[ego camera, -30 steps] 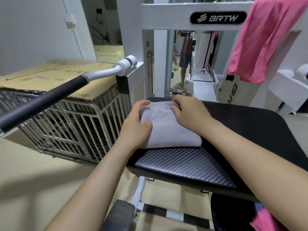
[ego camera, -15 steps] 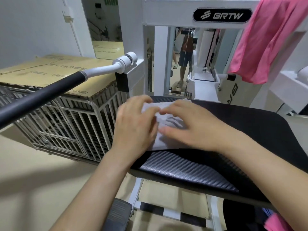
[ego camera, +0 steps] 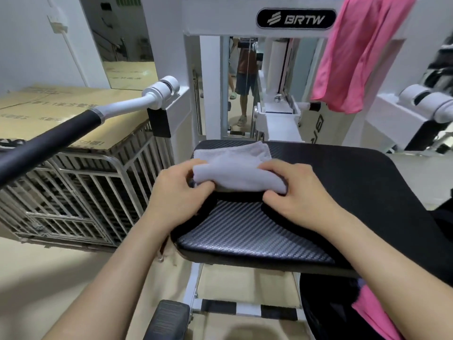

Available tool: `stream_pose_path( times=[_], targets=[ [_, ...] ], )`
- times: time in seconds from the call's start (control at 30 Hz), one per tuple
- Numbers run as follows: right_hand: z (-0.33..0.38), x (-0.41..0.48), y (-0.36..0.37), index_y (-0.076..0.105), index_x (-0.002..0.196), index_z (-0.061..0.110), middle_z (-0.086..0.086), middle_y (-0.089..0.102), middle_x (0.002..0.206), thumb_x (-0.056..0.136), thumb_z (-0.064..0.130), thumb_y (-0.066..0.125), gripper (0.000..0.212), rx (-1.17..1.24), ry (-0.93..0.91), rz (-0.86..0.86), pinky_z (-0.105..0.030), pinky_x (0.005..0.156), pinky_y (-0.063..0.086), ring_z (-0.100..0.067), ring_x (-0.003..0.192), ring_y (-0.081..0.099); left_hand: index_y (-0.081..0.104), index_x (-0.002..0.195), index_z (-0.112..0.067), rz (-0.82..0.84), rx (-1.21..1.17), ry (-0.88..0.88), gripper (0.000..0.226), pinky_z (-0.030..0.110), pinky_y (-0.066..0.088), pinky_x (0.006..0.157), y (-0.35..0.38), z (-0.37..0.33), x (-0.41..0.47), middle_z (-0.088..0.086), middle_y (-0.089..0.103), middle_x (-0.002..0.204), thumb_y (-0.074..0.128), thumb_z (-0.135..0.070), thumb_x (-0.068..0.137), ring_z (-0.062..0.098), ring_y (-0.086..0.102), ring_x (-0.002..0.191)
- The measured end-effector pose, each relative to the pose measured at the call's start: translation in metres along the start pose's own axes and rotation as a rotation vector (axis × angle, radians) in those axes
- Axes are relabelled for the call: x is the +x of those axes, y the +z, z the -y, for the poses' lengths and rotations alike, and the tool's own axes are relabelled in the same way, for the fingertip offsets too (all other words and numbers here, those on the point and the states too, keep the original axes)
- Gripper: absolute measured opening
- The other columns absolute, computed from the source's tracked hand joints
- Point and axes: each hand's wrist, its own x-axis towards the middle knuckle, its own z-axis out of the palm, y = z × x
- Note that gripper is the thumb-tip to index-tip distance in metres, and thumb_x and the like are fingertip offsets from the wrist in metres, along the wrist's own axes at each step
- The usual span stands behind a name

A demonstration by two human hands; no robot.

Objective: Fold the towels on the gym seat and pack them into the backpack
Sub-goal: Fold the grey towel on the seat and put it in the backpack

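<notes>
- Head view: a folded grey towel (ego camera: 232,165) lies on the black gym seat (ego camera: 343,182).
- The left hand (ego camera: 179,195) and right hand (ego camera: 299,192) pinch its near edge, fingers curled around it.
- A pink towel (ego camera: 355,57) hangs on the white machine frame (ego camera: 220,18).

grey towel (ego camera: 235,168) sits folded on the black gym seat (ego camera: 343,182) (near edge lifted), pink towel (ego camera: 362,52) draped over the frame

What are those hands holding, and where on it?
A folded grey towel on the black seat. The left hand grips its near-left corner, the right hand its near-right corner.
</notes>
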Motion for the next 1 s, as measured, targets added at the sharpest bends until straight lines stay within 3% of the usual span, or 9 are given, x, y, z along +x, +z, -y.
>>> stream_pose_path(
  times=[0.1,0.2,0.33,0.47,0.6,0.67,0.77,0.87,1.0],
  targets=[
    [0.024,0.003,-0.015,0.071,0.092,0.015,-0.01,0.073,0.086,0.082,0.014,0.065,0.011,0.622,0.23,-0.11,-0.031,0.066,0.053,-0.012,0.076,0.065,0.06,0.073,-0.029,-0.148,-0.289,-0.074,0.023,0.011,0.039,0.054,-0.005,-0.021,0.003,-0.012,0.059,0.065,0.054,-0.015,0.09,-0.005,0.051,0.059],
    [0.035,-0.011,-0.028,0.076,0.08,0.011,-0.005,0.075,0.081,0.094,0.026,0.057,0.028,1.146,0.446,-0.171,-0.024,0.061,0.056,-0.015,0.073,0.071,0.064,0.086,-0.017,-0.055,-0.724,-0.241,0.025,0.02,0.049,0.055,0.002,-0.055,-0.006,-0.008,0.069,0.073,0.045,-0.025,0.1,0.002,0.063,0.066],
    [0.034,-0.051,-0.038,0.077,0.1,0.012,-0.009,0.072,0.109,0.088,0.032,0.059,0.03,1.448,0.552,-0.061,-0.037,0.086,0.057,-0.022,0.099,0.07,0.06,0.11,-0.006,0.035,-0.882,-0.36,0.032,0.033,0.058,0.074,0.029,-0.076,-0.017,0.01,0.071,0.107,0.044,-0.032,0.102,0.017,0.07,0.092],
    [0.011,-0.107,-0.057,0.055,0.13,0.015,-0.009,0.067,0.123,0.083,0.001,0.06,0.049,1.169,0.541,-0.165,-0.037,0.089,0.056,-0.027,0.11,0.066,0.054,0.121,-0.017,0.246,-0.883,-0.314,0.029,0.021,0.056,0.061,0.053,-0.101,-0.033,-0.002,0.069,0.105,0.059,-0.025,0.094,0.002,0.069,0.078],
    [-0.017,-0.182,-0.08,0.056,0.128,0.016,-0.01,0.068,0.12,0.081,0.004,0.061,0.048,1.111,0.601,-0.427,-0.038,0.091,0.054,-0.027,0.11,0.066,0.018,0.142,-0.054,0.494,-0.782,-0.057,0.086,0.028,0.057,0.077,0.092,-0.14,-0.071,-0.015,0.068,0.108,0.072,-0.021,0.084,0.003,0.069,0.092],
    [-0.033,-0.224,-0.085,0.057,0.127,0.013,-0.013,0.068,0.118,0.08,0.009,0.061,0.048,1.162,0.681,-0.523,-0.035,0.086,0.056,-0.028,0.108,0.067,0.013,0.135,-0.067,0.506,-0.66,0.123,0.083,0.02,0.054,0.079,0.12,-0.163,-0.098,-0.03,0.063,0.106,0.066,-0.023,0.088,-0.007,0.063,0.094],
    [-0.062,-0.285,-0.084,0.061,0.12,0.003,-0.017,0.072,0.107,0.083,0.01,0.058,0.037,1.187,0.871,-0.546,-0.029,0.067,0.058,-0.027,0.094,0.071,0.035,0.122,-0.064,0.637,-0.553,0.272,0.053,0.01,0.042,0.086,0.173,-0.184,-0.143,-0.041,0.051,0.111,0.056,-0.023,0.095,-0.014,0.051,0.105],
    [-0.099,-0.326,-0.072,0.064,0.116,0.003,-0.02,0.071,0.105,0.09,0.011,0.058,0.027,1.138,1.029,-0.46,-0.028,0.062,0.055,-0.029,0.09,0.071,0.059,0.104,-0.039,0.771,-0.447,0.154,0.021,0.014,0.042,0.081,0.234,-0.176,-0.179,-0.023,0.063,0.102,0.054,-0.022,0.094,-0.005,0.056,0.099],
    [-0.153,-0.344,-0.048,0.056,0.116,0.031,-0.014,0.07,0.104,0.087,0.007,0.066,0.039,0.919,1.212,-0.421,-0.031,0.062,0.055,-0.028,0.086,0.071,0.058,0.105,-0.032,0.82,-0.427,-0.231,0.025,0.016,0.043,0.076,0.294,-0.135,-0.19,-0.017,0.06,0.106,0.061,-0.013,0.088,0.002,0.056,0.098]
  ],
)
